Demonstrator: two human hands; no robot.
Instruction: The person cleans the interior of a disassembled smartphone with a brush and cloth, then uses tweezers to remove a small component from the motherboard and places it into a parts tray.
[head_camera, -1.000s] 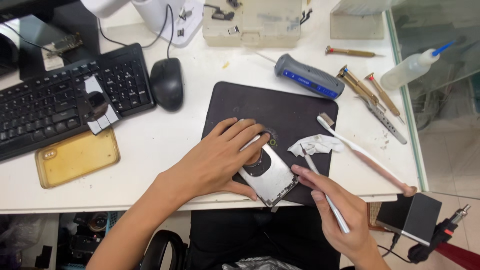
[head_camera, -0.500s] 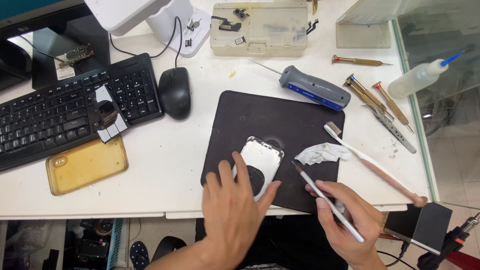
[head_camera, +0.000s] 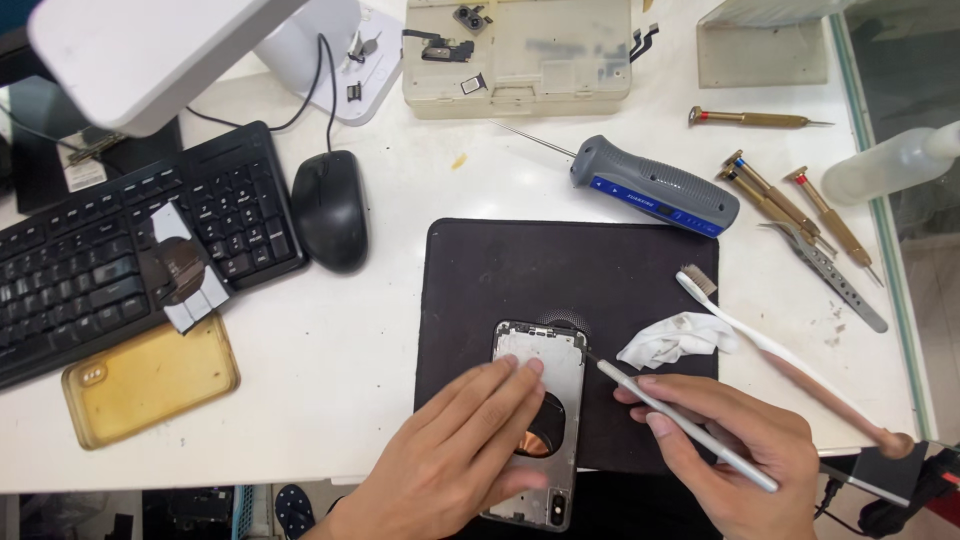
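Note:
An opened silver phone housing (head_camera: 542, 352) with a copper coil lies on a black mat (head_camera: 520, 270). My left hand (head_camera: 455, 458) rests flat on its lower half and pins it down. My right hand (head_camera: 735, 450) grips a thin silver tool (head_camera: 680, 423) like a pen. The tool's dark tip touches the housing's upper right edge. A crumpled white wipe (head_camera: 672, 338) lies on the mat just above my right hand.
A toothbrush (head_camera: 780, 355) lies right of the mat. A grey and blue screwdriver (head_camera: 655, 185), brass drivers (head_camera: 800, 205), tweezers (head_camera: 830, 275) and a squeeze bottle (head_camera: 890, 165) are beyond. Keyboard (head_camera: 110, 255), mouse (head_camera: 330, 210), yellow phone case (head_camera: 145, 380) and parts box (head_camera: 515, 55) sit left and back.
The phone housing has been turned upright on the mat. My left hand shifted from its upper part to its lower half. The tool tip moved up to the housing's top right edge.

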